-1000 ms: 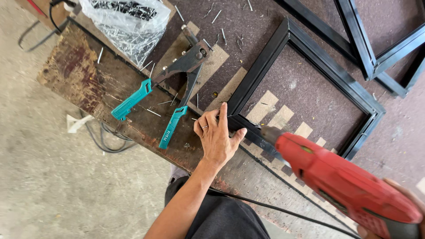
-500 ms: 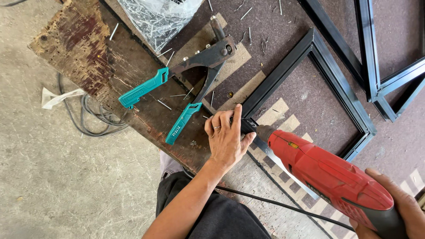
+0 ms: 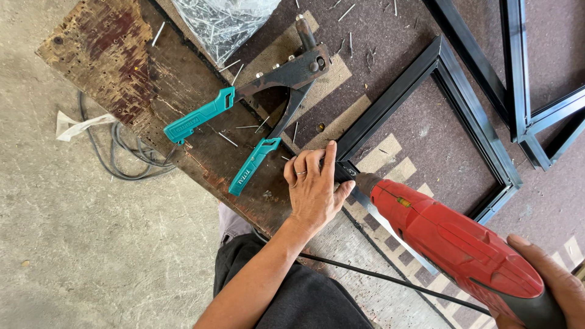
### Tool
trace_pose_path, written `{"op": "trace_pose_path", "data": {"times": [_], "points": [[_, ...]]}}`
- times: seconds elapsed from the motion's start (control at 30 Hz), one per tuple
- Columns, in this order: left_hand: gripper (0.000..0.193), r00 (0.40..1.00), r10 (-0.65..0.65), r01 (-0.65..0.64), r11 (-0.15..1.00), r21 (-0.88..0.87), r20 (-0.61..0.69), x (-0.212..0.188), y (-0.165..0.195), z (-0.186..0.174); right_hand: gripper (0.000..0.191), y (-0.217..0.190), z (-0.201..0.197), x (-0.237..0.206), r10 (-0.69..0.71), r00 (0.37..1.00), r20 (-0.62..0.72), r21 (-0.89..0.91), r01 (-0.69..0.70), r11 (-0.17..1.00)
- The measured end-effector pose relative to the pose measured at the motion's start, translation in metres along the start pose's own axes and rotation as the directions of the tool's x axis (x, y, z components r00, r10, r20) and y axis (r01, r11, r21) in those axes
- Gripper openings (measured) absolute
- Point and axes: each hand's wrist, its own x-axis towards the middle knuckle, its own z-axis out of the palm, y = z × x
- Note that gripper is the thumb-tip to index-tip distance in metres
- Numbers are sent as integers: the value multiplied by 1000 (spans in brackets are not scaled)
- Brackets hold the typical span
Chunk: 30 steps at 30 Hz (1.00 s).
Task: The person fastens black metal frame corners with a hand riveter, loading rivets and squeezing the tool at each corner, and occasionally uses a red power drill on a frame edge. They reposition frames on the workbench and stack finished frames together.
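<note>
Both hands are at work on the near corner of a black metal frame (image 3: 426, 116). At the lower right, the right hand (image 3: 551, 280) is wrapped shut around the dark grip of a red power drill (image 3: 457, 244), whose body slants up and left so that its nose meets the frame's corner. The left hand (image 3: 314, 189) lies palm down just beside that nose, fingers held together and stretched flat, the index finger along the frame's left rail and the thumb against the drill's front; it presses on the corner and grips nothing. A ring shows on one finger. A thin black cord (image 3: 390, 277) runs from under the left forearm toward the drill, across the person's dark trousers (image 3: 286, 292).

Just left of the left hand, a hand riveter (image 3: 268, 103) with teal handle grips and a dark grey head lies open on the desk (image 3: 97, 55), one handle tip near the knuckles. The desk is a worn, stained board with a brown patterned covering on its right part, and loose rivets (image 3: 228, 139) are scattered about the riveter. Farther off, at the top edge, a clear plastic bag (image 3: 222, 18) of more rivets sits on the board. More black frames (image 3: 524, 91) lie at the upper right. Left of the desk, on the concrete floor (image 3: 79, 244), a grey cable (image 3: 122, 158) coils.
</note>
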Motion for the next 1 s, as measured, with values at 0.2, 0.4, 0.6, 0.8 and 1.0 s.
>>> {"op": "trace_pose_path", "data": {"times": [0.2,0.4,0.6,0.8,1.0], "points": [[94,1000,9,-9,1000,-8,-18,1,1,-1,51,9,-4,-3,-27,999,22,-44,27,999],[93,1000,1,-1,1000,-12,-19,2,5,-5,46,-1,-11,21,327,939,107,53,-334,941],[93,1000,-10,9,999,-33,-26,3,6,-6,66,-40,-2,12,-119,992,-51,-246,103,964],[90,999,-3,2,999,-34,-36,2,5,-2,78,-6,-14,28,-199,971,136,-65,209,976],[93,1000,-11,10,999,-40,-24,0,6,-2,87,47,-17,15,-168,973,161,-74,181,981]]}}
